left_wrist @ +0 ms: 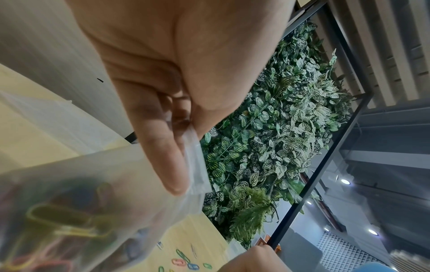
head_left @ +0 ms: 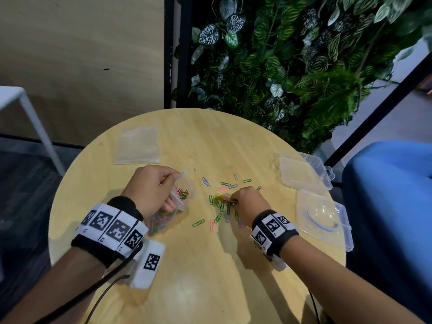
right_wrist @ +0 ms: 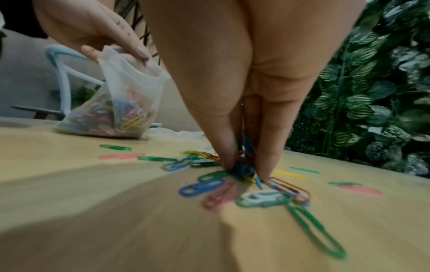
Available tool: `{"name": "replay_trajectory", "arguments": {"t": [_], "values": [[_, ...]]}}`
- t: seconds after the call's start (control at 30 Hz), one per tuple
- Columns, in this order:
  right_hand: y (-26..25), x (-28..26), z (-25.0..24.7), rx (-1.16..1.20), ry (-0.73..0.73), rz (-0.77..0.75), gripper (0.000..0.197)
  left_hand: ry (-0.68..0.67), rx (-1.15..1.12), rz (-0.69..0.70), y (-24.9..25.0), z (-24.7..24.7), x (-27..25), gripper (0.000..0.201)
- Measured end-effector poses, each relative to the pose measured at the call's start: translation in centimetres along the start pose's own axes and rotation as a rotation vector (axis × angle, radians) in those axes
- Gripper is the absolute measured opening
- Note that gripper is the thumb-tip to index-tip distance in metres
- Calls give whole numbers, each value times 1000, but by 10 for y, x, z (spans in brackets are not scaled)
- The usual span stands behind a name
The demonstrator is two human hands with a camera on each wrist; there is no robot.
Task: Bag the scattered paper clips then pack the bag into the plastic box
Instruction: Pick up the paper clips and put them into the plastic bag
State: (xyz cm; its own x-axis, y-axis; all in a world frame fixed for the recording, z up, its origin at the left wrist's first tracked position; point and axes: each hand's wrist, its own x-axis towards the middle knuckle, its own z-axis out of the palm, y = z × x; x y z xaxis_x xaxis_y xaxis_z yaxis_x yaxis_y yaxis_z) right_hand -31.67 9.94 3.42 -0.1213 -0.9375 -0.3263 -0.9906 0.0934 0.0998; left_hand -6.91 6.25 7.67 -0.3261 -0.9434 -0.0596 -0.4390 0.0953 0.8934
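My left hand (head_left: 163,183) pinches the mouth of a clear plastic bag (head_left: 174,206) and holds it up open, left of the table's middle. Its bottom rests on the table and holds several coloured clips. In the left wrist view my fingers (left_wrist: 163,147) grip the bag (left_wrist: 93,202) at its rim. Loose paper clips (head_left: 218,217) lie scattered at the middle of the round wooden table (head_left: 198,265). My right hand (head_left: 233,199) pinches a bunch of these clips (right_wrist: 244,165) between its fingertips (right_wrist: 227,162), down on the tabletop. A clear plastic box (head_left: 304,176) lies open at the right.
A second clear plastic box (head_left: 322,218) sits at the table's right edge, nearer me. A flat empty bag (head_left: 138,146) lies at the far left. A plant wall (head_left: 292,54) stands behind the table, a blue seat (head_left: 392,183) to the right.
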Motion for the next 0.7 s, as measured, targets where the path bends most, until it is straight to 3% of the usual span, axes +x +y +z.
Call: {"name": "replay_trajectory", "arguments": {"t": [0.17, 0.27, 0.4, 0.47, 0.57, 0.7], "values": [[31, -8, -2, 429, 188, 105, 17, -13, 17, 10, 0, -1, -1, 24], [50, -8, 1, 706, 203, 234, 11, -23, 35, 18, 1, 0, -1, 24], [54, -11, -2, 1364, 184, 336, 7, -24, 45, 15, 3, 0, -2, 25], [42, -16, -14, 1696, 138, 285, 10, -27, 47, 15, 3, 0, -2, 25], [9, -24, -36, 1995, -18, 138, 13, -16, 63, 19, 3, 1, -3, 25], [-42, -25, -50, 2054, -164, 15, 16, -7, 79, 36, 4, 2, -3, 26]]}}
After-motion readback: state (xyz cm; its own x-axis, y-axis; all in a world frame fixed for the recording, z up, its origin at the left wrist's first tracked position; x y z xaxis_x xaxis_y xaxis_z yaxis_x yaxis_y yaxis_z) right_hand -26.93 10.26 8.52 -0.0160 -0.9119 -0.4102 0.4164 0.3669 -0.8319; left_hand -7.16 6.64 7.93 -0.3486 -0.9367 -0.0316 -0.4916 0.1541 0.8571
